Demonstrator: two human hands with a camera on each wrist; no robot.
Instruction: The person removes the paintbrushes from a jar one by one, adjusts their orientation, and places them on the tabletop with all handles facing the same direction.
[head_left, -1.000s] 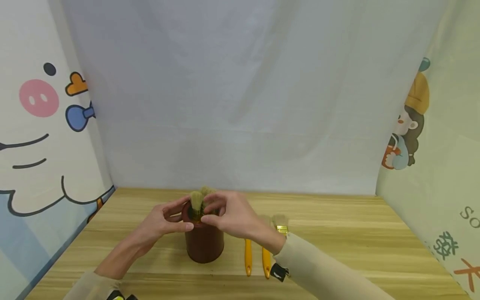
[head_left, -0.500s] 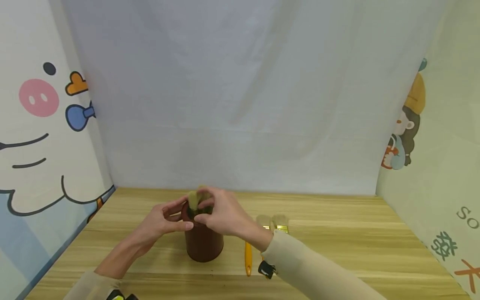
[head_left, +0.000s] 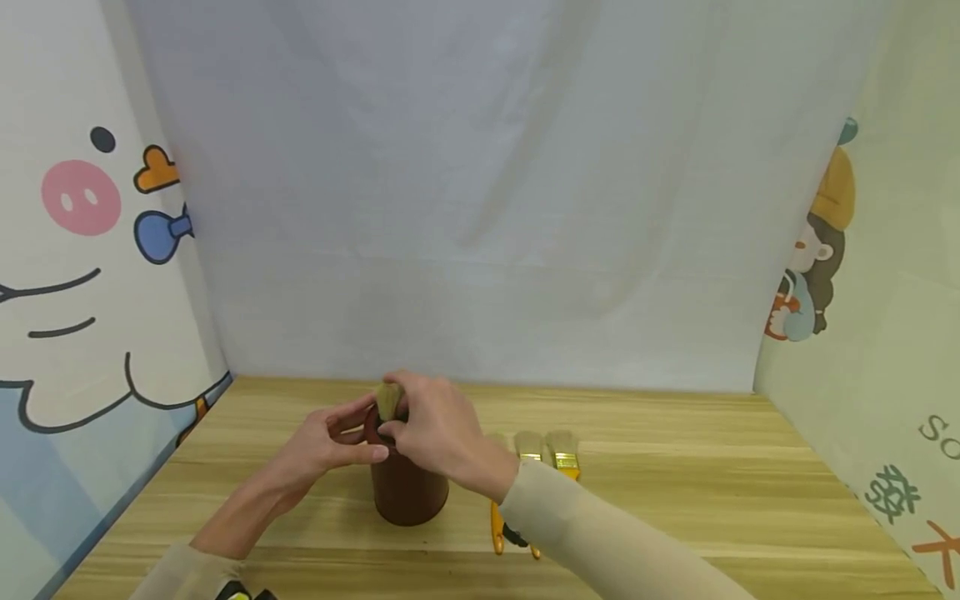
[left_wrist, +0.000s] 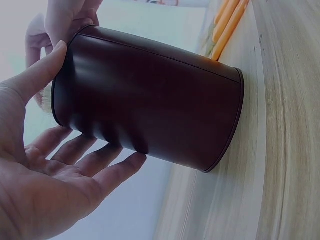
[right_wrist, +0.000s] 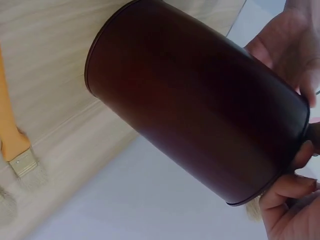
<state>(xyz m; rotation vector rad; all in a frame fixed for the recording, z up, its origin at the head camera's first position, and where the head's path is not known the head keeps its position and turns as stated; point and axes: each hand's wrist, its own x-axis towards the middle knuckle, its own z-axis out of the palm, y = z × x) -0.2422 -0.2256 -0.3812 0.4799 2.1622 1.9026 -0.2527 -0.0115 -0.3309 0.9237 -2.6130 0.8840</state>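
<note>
A dark brown round pen holder [head_left: 408, 492] stands upright on the table, left of centre in the head view. My left hand [head_left: 330, 437] holds it by the upper side, thumb at the rim and fingers along the far side. Pale bristles [head_left: 387, 402] of a paintbrush stick up from its mouth. My right hand [head_left: 442, 425] is over the mouth, its thumb and fingers pinching around a paintbrush there. The right wrist view shows bristles [right_wrist: 254, 209] beside the right fingers. The inside of the holder and the brush handles in it are hidden.
Right of the holder, several paintbrushes [head_left: 564, 454] with yellow-orange handles lie on the wooden table [head_left: 675, 500], partly under the right forearm. A grey-white cloth [head_left: 480, 208] hangs behind the table. Printed cloths flank it left and right.
My right hand has moved left across the holder's mouth, and the bristles there have shifted slightly left. The left hand and the holder have stayed in place.
</note>
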